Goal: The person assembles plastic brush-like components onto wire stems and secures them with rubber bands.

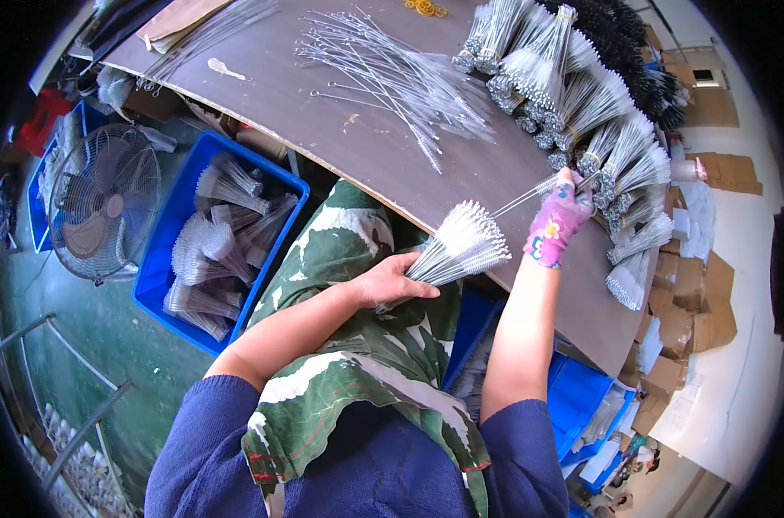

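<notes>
My left hand (pixel 388 281) is bare and wrapped round a bundle of thin wire brushes (pixel 465 242), held above my lap at the table's edge. Their pale ends fan out toward the upper right. My right hand (pixel 558 224), in a pink flowered glove, pinches a few thin wire brushes (pixel 523 199); their stems reach down toward the top of the bundle. How many it holds I cannot tell. Beyond the bundle, loose wire brushes (pixel 409 78) with looped ends lie spread on the brown table (pixel 271 108).
Tied brush bundles (pixel 573 95) are heaped along the table's right side, with black brushes (pixel 616 39) behind. A blue crate (pixel 193 337) of bundles stands left of my legs, near a floor fan (pixel 107 203). Blue bins (pixel 573 397) and cardboard boxes (pixel 681 302) are on the right.
</notes>
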`<control>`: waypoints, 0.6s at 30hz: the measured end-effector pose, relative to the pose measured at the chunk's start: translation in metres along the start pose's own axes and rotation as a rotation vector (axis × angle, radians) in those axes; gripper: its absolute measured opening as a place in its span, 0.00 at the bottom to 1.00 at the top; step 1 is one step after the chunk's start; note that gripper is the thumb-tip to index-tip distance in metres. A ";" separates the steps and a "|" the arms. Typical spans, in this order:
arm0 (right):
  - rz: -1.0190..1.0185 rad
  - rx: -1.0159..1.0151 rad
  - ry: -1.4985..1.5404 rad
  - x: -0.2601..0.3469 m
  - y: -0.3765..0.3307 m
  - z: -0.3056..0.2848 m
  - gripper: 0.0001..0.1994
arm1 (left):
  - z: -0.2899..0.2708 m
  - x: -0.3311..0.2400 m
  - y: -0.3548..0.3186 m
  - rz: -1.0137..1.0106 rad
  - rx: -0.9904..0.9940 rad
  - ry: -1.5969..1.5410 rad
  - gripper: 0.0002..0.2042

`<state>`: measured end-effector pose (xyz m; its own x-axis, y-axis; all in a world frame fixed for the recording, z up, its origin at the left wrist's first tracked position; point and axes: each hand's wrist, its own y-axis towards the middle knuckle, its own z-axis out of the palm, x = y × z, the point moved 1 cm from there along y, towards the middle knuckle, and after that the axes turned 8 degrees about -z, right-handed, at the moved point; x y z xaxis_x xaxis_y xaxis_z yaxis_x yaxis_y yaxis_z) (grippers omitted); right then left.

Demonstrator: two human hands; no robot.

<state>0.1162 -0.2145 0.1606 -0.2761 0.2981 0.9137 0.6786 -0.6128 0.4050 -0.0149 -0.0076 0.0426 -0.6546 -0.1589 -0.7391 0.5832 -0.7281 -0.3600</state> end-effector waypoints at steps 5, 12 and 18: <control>-0.180 0.111 -0.054 0.021 -0.011 -0.001 0.04 | 0.003 0.007 -0.004 0.023 -0.101 0.088 0.20; 0.021 0.004 -0.106 0.023 -0.007 -0.005 0.05 | 0.007 0.025 -0.010 0.098 -0.155 0.094 0.18; -0.054 0.202 0.005 0.055 -0.041 0.002 0.06 | 0.007 0.029 -0.014 0.017 -0.229 0.131 0.21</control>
<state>0.0741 -0.1714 0.1942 -0.3185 0.3229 0.8912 0.7853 -0.4367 0.4388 -0.0451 -0.0063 0.0304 -0.5849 -0.0710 -0.8080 0.6967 -0.5542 -0.4556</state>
